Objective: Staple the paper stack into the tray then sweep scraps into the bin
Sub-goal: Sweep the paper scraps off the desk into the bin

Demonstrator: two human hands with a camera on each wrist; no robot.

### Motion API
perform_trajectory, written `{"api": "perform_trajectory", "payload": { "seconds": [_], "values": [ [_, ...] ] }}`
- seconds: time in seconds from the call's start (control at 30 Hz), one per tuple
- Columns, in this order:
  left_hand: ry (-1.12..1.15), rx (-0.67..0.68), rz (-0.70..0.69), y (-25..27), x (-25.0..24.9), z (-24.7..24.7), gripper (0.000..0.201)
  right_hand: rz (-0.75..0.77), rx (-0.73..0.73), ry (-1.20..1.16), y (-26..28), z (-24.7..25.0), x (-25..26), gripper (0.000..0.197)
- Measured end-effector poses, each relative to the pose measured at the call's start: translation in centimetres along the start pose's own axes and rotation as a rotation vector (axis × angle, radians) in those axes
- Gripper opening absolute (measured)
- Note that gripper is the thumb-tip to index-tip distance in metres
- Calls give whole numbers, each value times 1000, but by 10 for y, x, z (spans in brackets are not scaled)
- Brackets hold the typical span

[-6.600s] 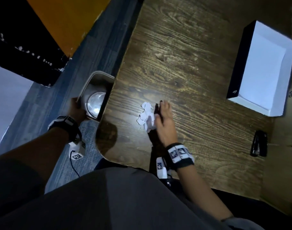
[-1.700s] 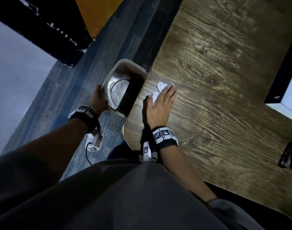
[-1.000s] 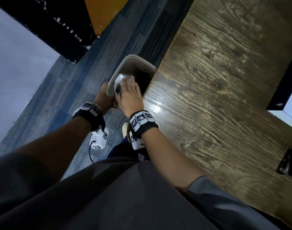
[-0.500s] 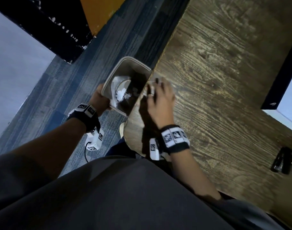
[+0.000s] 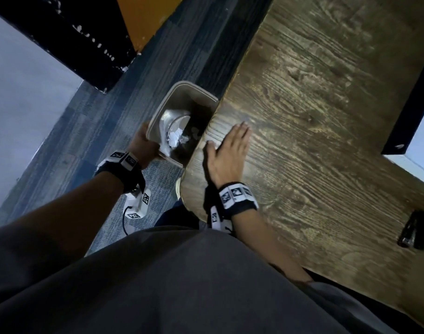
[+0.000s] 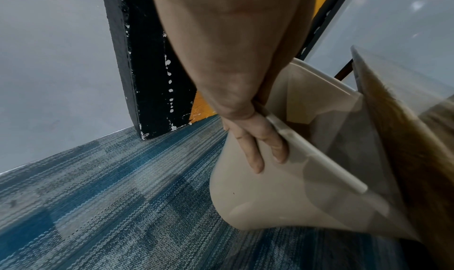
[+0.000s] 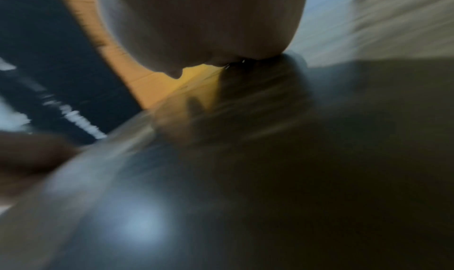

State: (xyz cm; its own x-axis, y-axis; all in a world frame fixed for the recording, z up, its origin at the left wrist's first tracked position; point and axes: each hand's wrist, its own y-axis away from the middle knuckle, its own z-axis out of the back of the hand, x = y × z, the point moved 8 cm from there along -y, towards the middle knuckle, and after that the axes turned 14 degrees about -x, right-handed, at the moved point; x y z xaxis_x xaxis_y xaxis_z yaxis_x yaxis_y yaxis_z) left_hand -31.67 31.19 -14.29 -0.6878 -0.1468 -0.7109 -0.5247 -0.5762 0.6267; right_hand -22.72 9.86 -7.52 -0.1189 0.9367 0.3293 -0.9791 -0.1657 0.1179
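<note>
A beige bin (image 5: 179,92) hangs just below the table's left edge, tilted toward it. White paper scraps (image 5: 176,138) lie inside on a shiny liner. My left hand (image 5: 143,145) grips the bin's near rim; in the left wrist view its fingers (image 6: 258,148) curl over the rim of the bin (image 6: 270,196). My right hand (image 5: 228,150) lies flat on the wooden table (image 5: 314,104) beside the bin, fingers straight, nothing under them that I can see. The right wrist view is blurred. A black stapler (image 5: 414,230) lies at the table's right. The tray's corner (image 5: 413,116) shows at the right edge.
Blue-grey carpet (image 5: 90,131) covers the floor left of the table. A black post (image 5: 81,37) and an orange panel (image 5: 146,18) stand beyond the bin. My dark-clothed lap fills the bottom of the head view.
My right hand swept the scraps left off the table edge into the bin, then drew back onto the table and flattened there. The left hand kept hold of the bin.
</note>
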Motion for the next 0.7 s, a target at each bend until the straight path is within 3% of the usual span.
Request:
{"api": "perform_trajectory", "payload": {
  "seconds": [0.1,0.2,0.27,0.37,0.53,0.6,0.63,0.7],
  "values": [
    [22,-7,35,0,1,2,70,89,66,-7,5,-18,39,77],
    [18,7,14,3,-4,-1,58,352,146,38,13,-35,80,71],
    [10,14,12,4,-5,-1,49,446,213,19,14,-43,96,67],
    [-24,65,-91,11,-18,-3,23,454,228,-23,7,-43,107,44],
    [-70,36,-161,20,-33,-3,35,252,297,-193,-6,-41,104,16],
    [-83,15,-153,20,-33,0,35,192,308,-394,-6,-30,93,39],
    [-72,-8,-132,19,-31,2,35,189,263,-466,-4,-18,83,52],
    [-47,-43,-77,12,-19,7,35,193,80,-422,0,11,53,61]
  ]
}}
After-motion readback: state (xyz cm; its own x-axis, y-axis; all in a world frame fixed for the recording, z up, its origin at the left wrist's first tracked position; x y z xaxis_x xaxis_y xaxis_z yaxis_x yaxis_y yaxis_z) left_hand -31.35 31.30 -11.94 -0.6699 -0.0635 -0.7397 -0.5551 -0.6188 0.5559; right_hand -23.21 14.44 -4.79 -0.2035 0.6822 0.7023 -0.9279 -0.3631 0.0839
